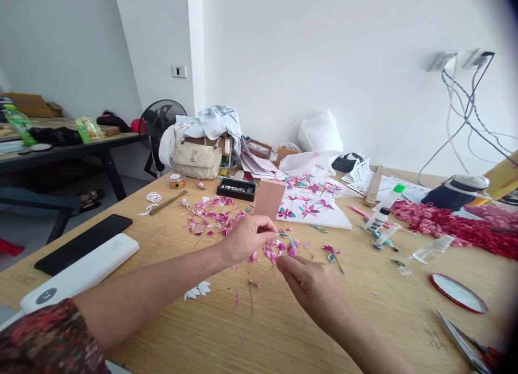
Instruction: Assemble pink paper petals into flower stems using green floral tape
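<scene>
My left hand is closed in a pinch above the middle of the table. From its fingertips curves a thin teal strip, its far end close to a pink petal. Just right of and below it, my right hand has thumb and forefinger pressed together; whatever they grip is too small to make out. Loose pink petals lie behind and between the fingertips. A magenta flower on a wire stem rests right of my right hand. Beyond the hands stands a pinkish rectangular block.
More petals are scattered left of the block. A white sheet with pink-and-teal flowers lies behind. On the right are small bottles, a red-rimmed round dish and scissors. At left lie a phone and a white device.
</scene>
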`<act>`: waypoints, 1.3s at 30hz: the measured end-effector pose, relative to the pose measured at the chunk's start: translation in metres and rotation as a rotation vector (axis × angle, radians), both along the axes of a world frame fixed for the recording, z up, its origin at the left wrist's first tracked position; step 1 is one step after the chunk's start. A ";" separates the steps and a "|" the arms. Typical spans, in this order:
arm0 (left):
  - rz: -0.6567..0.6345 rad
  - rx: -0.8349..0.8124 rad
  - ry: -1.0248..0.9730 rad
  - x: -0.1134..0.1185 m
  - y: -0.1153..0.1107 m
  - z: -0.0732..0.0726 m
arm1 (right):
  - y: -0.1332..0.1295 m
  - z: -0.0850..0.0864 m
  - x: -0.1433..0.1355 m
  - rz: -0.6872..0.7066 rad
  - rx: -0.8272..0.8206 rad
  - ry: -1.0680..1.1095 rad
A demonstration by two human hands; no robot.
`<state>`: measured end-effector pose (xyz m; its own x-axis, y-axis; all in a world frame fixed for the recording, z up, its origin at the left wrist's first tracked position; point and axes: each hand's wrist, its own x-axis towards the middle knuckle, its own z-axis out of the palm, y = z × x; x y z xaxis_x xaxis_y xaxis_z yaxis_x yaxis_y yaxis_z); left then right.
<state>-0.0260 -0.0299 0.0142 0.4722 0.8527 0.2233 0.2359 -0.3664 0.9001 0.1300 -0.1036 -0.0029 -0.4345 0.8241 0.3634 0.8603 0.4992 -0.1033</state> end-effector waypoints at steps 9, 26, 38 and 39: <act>-0.307 0.355 0.196 -0.003 -0.002 0.000 | 0.020 0.042 0.019 -0.031 0.026 0.268; -0.244 -0.508 -0.555 -0.009 -0.001 0.001 | 0.026 -0.023 0.051 -0.118 -0.429 0.435; -0.062 -0.360 -0.553 -0.002 -0.001 -0.001 | 0.019 0.027 0.013 -0.230 -0.255 0.720; -0.060 -0.354 -0.554 -0.001 -0.002 -0.001 | 0.024 0.024 0.001 -0.175 -0.334 0.859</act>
<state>-0.0272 -0.0321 0.0132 0.4175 0.8949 0.1574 -0.3081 -0.0236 0.9511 0.1312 -0.0800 0.0215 0.0125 0.9720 0.2348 0.4830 0.1997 -0.8525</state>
